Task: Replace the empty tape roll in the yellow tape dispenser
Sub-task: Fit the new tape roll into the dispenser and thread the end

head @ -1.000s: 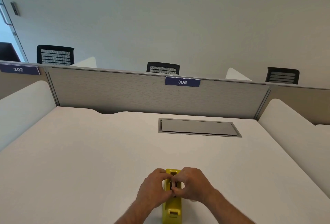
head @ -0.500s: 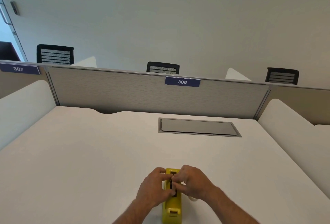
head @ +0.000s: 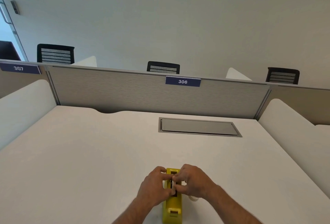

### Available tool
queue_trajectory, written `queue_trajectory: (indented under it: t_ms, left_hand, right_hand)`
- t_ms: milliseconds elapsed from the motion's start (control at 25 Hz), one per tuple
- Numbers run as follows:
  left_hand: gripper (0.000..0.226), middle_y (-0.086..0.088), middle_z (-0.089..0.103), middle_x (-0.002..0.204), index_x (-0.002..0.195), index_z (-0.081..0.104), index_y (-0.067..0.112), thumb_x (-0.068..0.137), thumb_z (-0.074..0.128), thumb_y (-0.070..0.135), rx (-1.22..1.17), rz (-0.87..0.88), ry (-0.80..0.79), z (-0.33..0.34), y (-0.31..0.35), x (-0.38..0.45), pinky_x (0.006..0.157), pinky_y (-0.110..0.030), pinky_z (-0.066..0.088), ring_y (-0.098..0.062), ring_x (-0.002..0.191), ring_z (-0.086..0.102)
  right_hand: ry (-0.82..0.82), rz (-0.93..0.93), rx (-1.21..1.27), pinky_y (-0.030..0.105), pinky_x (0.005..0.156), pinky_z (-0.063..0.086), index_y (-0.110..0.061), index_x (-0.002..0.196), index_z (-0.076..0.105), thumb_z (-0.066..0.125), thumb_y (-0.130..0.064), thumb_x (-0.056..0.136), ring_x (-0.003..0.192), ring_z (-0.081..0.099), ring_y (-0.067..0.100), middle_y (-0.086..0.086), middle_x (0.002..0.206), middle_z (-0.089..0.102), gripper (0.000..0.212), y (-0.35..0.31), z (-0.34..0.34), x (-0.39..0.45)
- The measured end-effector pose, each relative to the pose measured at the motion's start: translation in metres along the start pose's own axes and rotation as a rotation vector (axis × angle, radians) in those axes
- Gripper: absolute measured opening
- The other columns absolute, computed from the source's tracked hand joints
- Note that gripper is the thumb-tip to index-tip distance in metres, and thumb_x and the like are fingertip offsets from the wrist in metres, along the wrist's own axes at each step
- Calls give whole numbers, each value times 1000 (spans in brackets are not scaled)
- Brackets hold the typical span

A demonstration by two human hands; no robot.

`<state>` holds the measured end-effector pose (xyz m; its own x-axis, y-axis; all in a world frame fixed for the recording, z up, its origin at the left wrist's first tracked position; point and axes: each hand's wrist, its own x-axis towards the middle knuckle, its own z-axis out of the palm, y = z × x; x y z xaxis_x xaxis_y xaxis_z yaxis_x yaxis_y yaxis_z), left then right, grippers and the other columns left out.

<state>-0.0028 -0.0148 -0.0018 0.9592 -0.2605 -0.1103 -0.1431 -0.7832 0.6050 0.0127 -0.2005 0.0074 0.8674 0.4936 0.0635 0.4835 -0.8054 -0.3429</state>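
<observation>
Yellow tape dispenser on white desk, left hand and right hand pinching its roll

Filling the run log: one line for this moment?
left hand and right hand | on yellow tape dispenser | fingers at roll slot | white desk

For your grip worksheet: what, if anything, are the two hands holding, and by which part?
Both the left hand and right hand pinch a small pale piece over the yellow tape dispenser slot; which part cannot be told.
</observation>
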Motion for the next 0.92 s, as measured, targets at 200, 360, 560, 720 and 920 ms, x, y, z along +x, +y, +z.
queue_trajectory:
  t_ms: [200,360,560,720,920]
  left_hand:
    - [54,13,43,146,129,59,44,78,73,52,10,2,-1,-1,1,0,103,-32,44,-12,128,46]
    - [54,12,42,146,130,58,44,78,73,51,15,5,-4,-1,2,-1,104,-32,44,-12,129,45]
    - [54,12,43,145,130,59,43,78,74,49,14,-6,-7,-2,3,-1,104,-32,45,-12,128,46]
    - [53,12,43,145,130,59,42,80,72,50,16,-3,-5,-3,4,-2,104,-31,44,-12,128,46]
    - [54,12,42,145,129,59,43,78,74,50,8,-15,-13,-4,5,-3,104,-33,44,-12,128,46]
  right_hand:
    - [-2,4,20,27,70,49,-29,104,74,57,-46,88,87,55,8,-8,93,74,29,0,-1,0]
    - [-9,-16,-2,30,72,50,-28,106,74,59,-41,92,89,55,8,-7,96,74,24,-1,-2,0]
    - [-32,-56,-68,32,73,51,-28,110,72,58,-39,95,92,57,12,-2,99,72,23,0,-5,-1]
    - [-25,-75,-101,32,74,52,-26,111,70,56,-37,97,92,59,14,1,101,72,24,0,-4,-1]
    - [-32,-81,-117,31,73,51,-27,106,70,52,-42,96,90,58,12,-2,98,72,25,-1,-5,-2]
